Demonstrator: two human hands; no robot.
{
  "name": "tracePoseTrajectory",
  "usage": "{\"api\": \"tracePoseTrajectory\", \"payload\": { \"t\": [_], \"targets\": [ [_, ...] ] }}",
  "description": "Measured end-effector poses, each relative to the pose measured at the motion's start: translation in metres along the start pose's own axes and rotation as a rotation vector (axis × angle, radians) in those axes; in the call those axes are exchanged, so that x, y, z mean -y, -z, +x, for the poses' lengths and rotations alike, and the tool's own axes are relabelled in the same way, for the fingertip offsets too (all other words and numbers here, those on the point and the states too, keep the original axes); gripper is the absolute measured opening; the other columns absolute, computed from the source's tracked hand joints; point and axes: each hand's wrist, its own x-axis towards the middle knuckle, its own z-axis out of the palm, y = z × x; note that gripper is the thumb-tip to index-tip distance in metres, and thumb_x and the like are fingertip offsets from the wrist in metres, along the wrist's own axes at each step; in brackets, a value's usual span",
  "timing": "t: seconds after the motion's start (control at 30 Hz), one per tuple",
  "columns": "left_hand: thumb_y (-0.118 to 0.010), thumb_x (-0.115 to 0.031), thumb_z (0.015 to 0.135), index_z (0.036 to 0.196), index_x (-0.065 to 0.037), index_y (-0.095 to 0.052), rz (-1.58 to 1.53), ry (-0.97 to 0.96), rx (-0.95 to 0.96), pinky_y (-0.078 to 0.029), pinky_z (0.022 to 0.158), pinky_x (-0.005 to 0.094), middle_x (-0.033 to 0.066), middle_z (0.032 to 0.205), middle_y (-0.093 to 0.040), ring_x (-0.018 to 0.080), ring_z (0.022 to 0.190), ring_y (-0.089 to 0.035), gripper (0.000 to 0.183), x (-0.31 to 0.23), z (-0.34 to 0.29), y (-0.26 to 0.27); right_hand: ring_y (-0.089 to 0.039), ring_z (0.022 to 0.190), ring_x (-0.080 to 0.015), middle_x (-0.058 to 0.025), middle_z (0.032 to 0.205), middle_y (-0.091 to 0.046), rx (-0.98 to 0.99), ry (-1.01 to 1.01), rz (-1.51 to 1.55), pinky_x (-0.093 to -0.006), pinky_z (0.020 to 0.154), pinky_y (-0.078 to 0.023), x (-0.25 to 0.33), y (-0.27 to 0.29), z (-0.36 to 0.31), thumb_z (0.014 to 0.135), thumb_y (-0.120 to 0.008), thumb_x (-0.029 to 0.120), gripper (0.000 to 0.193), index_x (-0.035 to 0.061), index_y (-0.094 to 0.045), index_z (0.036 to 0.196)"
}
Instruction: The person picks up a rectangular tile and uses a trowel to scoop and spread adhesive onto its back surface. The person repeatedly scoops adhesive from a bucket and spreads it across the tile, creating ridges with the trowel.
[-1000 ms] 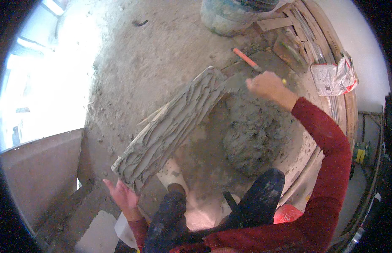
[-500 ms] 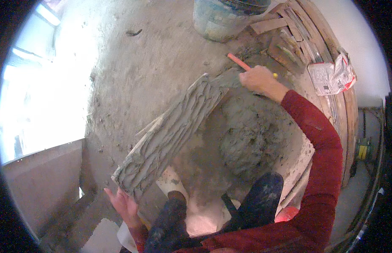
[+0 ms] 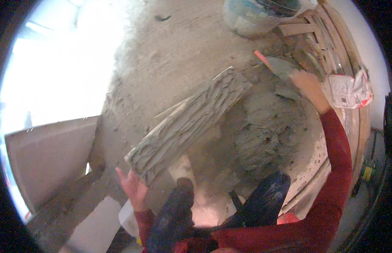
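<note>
A long narrow tile (image 3: 191, 122), its upper face spread with ridged grey mortar, slants across the middle. My left hand (image 3: 135, 190) holds its near lower end, some fingers hidden beneath it and one sticking out at the side. My right hand (image 3: 306, 83), a little blurred, is closed on a trowel (image 3: 281, 68) with a grey blade and an orange bar reaching to the left. That trowel is at the far edge of a heap of wet mortar (image 3: 267, 135), right of the tile. The hand hides most of its grip.
A mortar-stained bucket (image 3: 251, 19) stands at the far side. Wooden boards (image 3: 364, 122) and a crumpled white-and-red bag (image 3: 351, 89) lie along the right wall. A brown panel (image 3: 52, 156) stands at the left, with a pale flat piece (image 3: 97, 225) on the floor near it.
The whole view has shifted, so the scene sits farther right and higher. My right hand has moved right with the trowel, uncovering its blade. My left hand stays at the tile's end.
</note>
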Motion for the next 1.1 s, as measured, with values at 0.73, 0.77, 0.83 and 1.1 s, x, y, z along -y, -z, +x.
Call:
{"api": "tracePoseTrajectory", "payload": {
  "t": [0.73,0.77,0.83,1.1],
  "targets": [
    [-0.027,-0.037,0.103,0.136,-0.003,-0.039,0.606,0.052,0.182,-0.044,0.098,0.0539,0.0193,0.135,-0.047,0.0361,0.123,-0.049,0.049,0.030,0.011,-0.289,-0.057,0.101,-0.0400,-0.0219,0.109,-0.062,-0.297,-0.539,0.939,-0.0436,0.090,-0.045,0.147,0.058,-0.268,0.090,-0.057,0.029,0.035,-0.0025,-0.061,0.104],
    [-0.026,-0.037,0.103,0.135,-0.003,-0.039,0.617,0.053,0.198,-0.044,0.098,0.0548,0.0200,0.135,-0.047,0.0364,0.123,-0.048,0.049,0.036,0.019,-0.295,-0.059,0.099,-0.0394,-0.0204,0.107,-0.063,-0.378,-0.564,0.908,-0.0428,0.088,-0.046,0.124,0.076,-0.276,0.091,-0.058,0.028,0.033,-0.0016,-0.061,0.104],
    [-0.026,-0.037,0.103,0.132,-0.003,-0.041,0.652,0.022,0.237,-0.050,0.092,0.0537,0.0195,0.132,-0.050,0.0358,0.118,-0.053,0.047,0.036,0.032,-0.299,-0.061,0.094,-0.0371,-0.0179,0.102,-0.065,-0.623,-0.614,0.778,-0.0419,0.085,-0.047,0.102,0.103,-0.285,0.092,-0.057,0.029,0.033,-0.0002,-0.062,0.106],
    [-0.038,-0.028,0.102,0.139,-0.011,-0.030,0.620,0.046,0.127,-0.056,0.080,0.0488,0.0152,0.131,-0.049,0.0322,0.103,-0.062,0.041,0.049,0.042,-0.355,-0.063,0.097,-0.0342,-0.0190,0.104,-0.066,-0.679,-0.681,0.715,-0.0403,0.086,-0.048,0.090,0.189,-0.226,0.094,-0.056,0.029,0.034,-0.0003,-0.062,0.111]
  ]
}}
